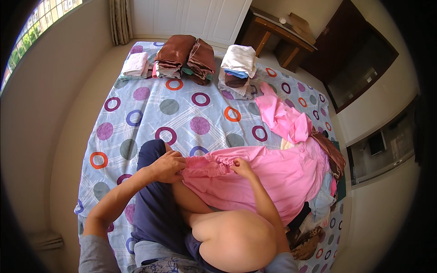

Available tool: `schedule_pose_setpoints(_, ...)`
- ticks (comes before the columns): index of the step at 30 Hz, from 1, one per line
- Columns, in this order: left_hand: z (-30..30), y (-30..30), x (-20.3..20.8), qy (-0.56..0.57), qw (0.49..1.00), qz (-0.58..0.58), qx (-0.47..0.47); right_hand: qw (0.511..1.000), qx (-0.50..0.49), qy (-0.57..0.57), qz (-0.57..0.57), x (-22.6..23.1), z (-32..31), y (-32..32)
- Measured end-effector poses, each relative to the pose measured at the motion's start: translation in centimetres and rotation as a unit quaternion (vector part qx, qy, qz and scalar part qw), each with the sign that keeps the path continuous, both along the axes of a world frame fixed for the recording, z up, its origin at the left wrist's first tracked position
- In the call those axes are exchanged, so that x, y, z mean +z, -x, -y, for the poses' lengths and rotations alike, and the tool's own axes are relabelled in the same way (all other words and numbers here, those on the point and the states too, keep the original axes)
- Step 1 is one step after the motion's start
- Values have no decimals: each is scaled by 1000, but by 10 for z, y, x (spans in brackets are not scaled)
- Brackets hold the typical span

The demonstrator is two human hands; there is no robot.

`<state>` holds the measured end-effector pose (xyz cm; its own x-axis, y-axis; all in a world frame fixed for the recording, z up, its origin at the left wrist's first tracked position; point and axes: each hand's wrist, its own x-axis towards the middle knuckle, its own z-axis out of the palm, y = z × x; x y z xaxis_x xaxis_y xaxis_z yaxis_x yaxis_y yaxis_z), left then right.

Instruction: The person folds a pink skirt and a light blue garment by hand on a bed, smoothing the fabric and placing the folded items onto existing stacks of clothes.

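Pink elastic-waist pants lie across my lap and spread to the right over the bed. My left hand is closed on the left end of the gathered waistband. At its other end my right hand pinches the band between thumb and fingers. Between my hands the waistband is stretched out roughly level, its ruffled edge showing. A crumpled pink shirt lies just beyond the pants, on the right.
The bed has a blue patterned sheet. Along its far side stand a small white folded stack, brown folded piles and a white-topped stack. Loose clothes heap at the right edge. A wooden desk stands beyond.
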<state>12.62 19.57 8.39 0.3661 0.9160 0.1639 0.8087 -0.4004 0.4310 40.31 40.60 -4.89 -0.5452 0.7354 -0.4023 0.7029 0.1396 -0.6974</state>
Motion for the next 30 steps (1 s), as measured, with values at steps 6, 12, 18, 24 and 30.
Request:
schedule_pose_setpoints(6, -4, -5, 3, 56, 997, -35, 29, 978, -53, -198, 22, -20, 19, 10)
schedule_pose_setpoints(12, -12, 13, 13, 20, 999, -44, 14, 959, -112, -259, 1, 47, -27, -3)
schedule_pose_setpoints(18, -50, 39, 98, -249, 965, -21, 73, 905, -87, -404, -101, 223, -88, 16)
schedule_pose_setpoints(24, -89, 82, 190, -324, 937, -47, 122, 805, -69, -567, -163, 361, -85, 48)
schedule_pose_setpoints(30, -103, 105, 276, -527, 817, -91, 214, 716, -67, -646, -257, 434, -68, 66)
